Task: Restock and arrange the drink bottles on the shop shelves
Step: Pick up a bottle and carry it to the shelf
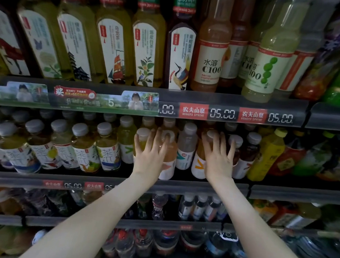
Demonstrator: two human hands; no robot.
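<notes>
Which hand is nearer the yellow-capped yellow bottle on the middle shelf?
Right. The right hand is a short way left of the yellow-capped bottle; the left hand is farther left, past the pale bottle.

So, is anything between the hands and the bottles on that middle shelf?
Nothing visible does. The left hand and right hand both touch the front-row bottles on the middle shelf directly.

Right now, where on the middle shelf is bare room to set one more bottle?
Bare shelf shows in front of the grey bottle, between the peach bottle and the orange bottle. The tea row at left stands packed.
</notes>
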